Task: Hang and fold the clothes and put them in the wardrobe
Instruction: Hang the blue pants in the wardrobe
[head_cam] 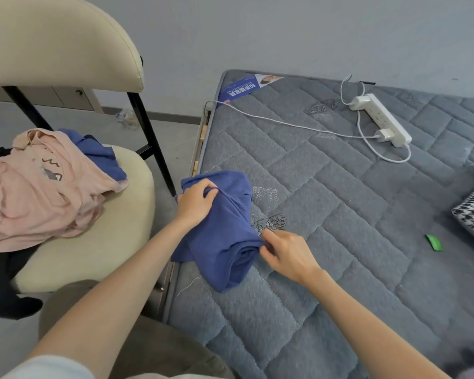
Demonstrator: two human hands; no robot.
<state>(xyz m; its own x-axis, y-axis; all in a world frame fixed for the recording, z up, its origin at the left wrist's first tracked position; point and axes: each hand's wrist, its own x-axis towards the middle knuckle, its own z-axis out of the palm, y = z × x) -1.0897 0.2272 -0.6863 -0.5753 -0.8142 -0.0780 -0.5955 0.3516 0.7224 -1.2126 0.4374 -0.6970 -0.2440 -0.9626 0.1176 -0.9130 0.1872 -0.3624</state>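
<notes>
Lying on mattress [340,214], blue garment [225,239] held between left grip [196,203], right grip [285,255].

I see a bare grey wall [285,31] well beyond the fingers [207,186] of the left hand [195,205]. A dark skirting board [173,117] runs along its foot, above a grey floor [175,149]. A cream chair [66,42] on black legs stands left of those fingers. Under them and off to their right spreads a quilted grey mattress [353,214], with a white power strip [381,119] at its far side. The light is soft and even.
</notes>
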